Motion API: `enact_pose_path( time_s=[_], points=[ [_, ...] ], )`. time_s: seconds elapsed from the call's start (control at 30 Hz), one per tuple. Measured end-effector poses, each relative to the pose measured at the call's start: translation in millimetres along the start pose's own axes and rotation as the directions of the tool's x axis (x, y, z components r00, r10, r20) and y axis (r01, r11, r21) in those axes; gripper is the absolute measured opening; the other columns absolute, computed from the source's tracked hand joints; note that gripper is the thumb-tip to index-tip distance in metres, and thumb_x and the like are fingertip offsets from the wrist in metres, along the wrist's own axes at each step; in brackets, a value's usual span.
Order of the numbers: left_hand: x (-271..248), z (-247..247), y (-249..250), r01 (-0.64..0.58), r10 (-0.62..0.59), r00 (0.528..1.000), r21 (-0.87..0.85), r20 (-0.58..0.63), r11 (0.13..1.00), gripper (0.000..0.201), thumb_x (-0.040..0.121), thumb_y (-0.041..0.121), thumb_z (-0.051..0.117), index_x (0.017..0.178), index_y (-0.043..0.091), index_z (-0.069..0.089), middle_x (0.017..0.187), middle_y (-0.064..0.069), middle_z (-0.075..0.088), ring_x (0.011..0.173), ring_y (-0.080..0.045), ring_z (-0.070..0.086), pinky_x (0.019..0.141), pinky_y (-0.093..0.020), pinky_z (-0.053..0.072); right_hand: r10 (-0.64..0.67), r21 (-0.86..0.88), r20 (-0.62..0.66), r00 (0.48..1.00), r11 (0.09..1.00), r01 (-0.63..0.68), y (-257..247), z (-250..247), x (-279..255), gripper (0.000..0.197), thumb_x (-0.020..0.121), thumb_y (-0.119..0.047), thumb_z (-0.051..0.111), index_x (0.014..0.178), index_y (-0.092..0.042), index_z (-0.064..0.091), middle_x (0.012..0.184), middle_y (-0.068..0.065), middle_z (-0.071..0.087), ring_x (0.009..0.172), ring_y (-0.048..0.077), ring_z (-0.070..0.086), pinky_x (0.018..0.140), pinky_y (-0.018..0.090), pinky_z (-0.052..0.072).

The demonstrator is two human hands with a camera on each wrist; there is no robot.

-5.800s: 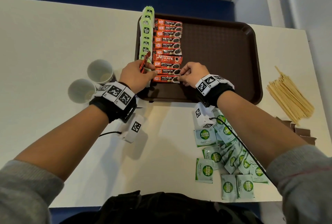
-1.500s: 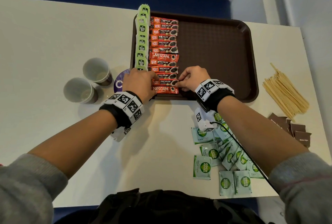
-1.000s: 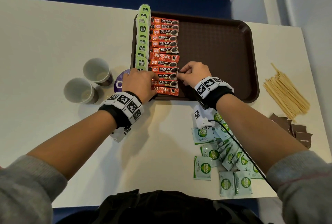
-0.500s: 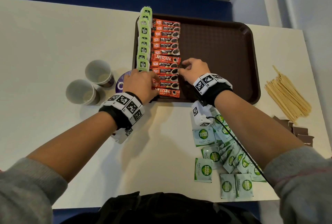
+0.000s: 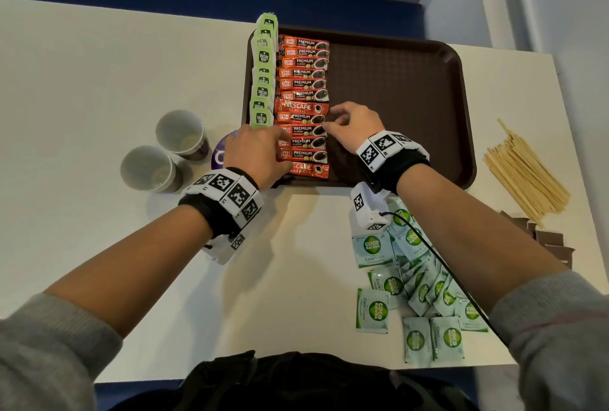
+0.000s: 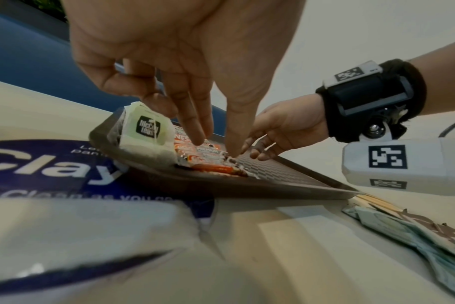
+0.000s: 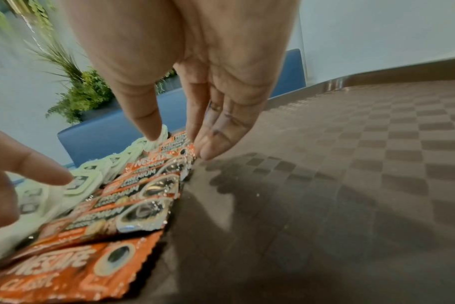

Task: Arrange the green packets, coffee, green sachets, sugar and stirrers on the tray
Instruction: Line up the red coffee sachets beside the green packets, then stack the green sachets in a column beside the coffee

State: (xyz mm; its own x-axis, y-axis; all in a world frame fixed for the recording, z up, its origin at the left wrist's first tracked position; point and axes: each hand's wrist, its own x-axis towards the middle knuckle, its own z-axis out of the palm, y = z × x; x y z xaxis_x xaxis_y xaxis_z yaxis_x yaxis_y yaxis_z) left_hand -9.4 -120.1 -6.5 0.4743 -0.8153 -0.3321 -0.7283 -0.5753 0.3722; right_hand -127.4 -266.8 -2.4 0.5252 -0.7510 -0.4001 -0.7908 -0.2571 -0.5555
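A brown tray (image 5: 395, 81) carries a column of green packets (image 5: 262, 81) along its left rim. Beside them lies a column of red coffee sachets (image 5: 303, 94). My left hand (image 5: 263, 153) presses straight fingertips (image 6: 198, 139) on the left ends of the nearest coffee sachets (image 6: 208, 152). My right hand (image 5: 333, 120) touches the right ends of the middle sachets (image 7: 169, 162) with extended fingers (image 7: 210, 148) and grips nothing. Green sachets (image 5: 412, 285) lie heaped on the table under my right forearm. Wooden stirrers (image 5: 524, 176) and brown sugar packets (image 5: 547, 239) lie right of the tray.
Two paper cups (image 5: 179, 133) (image 5: 146, 168) stand left of the tray. A blue-labelled pack (image 5: 219, 155) lies between them and the tray, partly under my left hand. The white table ends at a blue bench behind and at my body in front.
More coffee sachets lie at the near end of the column than at first. My right hand has slid away from me along their right ends. My left hand has stayed put.
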Motion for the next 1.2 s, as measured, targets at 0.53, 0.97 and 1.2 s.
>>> enact_pose_path(
  time_s=[0.53, 0.97, 1.2],
  points=[
    [-57, 43, 70, -0.185, 0.223, 0.957, -0.200, 0.188, 0.962, 0.053, 0.076, 0.035, 0.077, 0.120, 0.021, 0.053, 0.115, 0.001, 0.061, 0.085, -0.010, 0.050, 0.077, -0.024, 0.041, -0.026, -0.362, 0.436, 0.900, 0.910, 0.202, 64, -38, -93, 0.049, 0.072, -0.025, 0.079, 0.117, -0.022, 0.060, 0.111, -0.003, 0.061, 0.101, 0.012, 0.057, 0.089, 0.028, 0.048],
    [-83, 91, 105, -0.349, 0.340, 0.873, -0.039, 0.350, 0.936, 0.077, 0.071, 0.047, 0.077, 0.133, 0.020, 0.039, 0.129, -0.004, 0.048, 0.116, -0.023, 0.045, 0.094, -0.036, 0.042, -0.031, -0.634, 0.416, 0.909, 0.706, 0.314, 128, -28, -117, 0.117, 0.054, -0.034, 0.089, 0.146, -0.028, 0.018, 0.147, -0.003, 0.017, 0.135, 0.023, 0.021, 0.107, 0.047, 0.034],
    [-101, 115, 134, -0.312, 0.275, 0.922, 0.102, 0.270, 0.945, 0.104, 0.055, 0.063, 0.079, 0.134, 0.017, 0.031, 0.128, -0.003, 0.038, 0.116, -0.025, 0.037, 0.095, -0.040, 0.044, -0.185, -0.590, 0.377, 0.907, 0.707, 0.390, 145, -34, -117, 0.095, 0.066, -0.042, 0.081, 0.143, -0.027, 0.028, 0.138, -0.001, 0.030, 0.126, 0.023, 0.030, 0.101, 0.041, 0.037]
  ],
)
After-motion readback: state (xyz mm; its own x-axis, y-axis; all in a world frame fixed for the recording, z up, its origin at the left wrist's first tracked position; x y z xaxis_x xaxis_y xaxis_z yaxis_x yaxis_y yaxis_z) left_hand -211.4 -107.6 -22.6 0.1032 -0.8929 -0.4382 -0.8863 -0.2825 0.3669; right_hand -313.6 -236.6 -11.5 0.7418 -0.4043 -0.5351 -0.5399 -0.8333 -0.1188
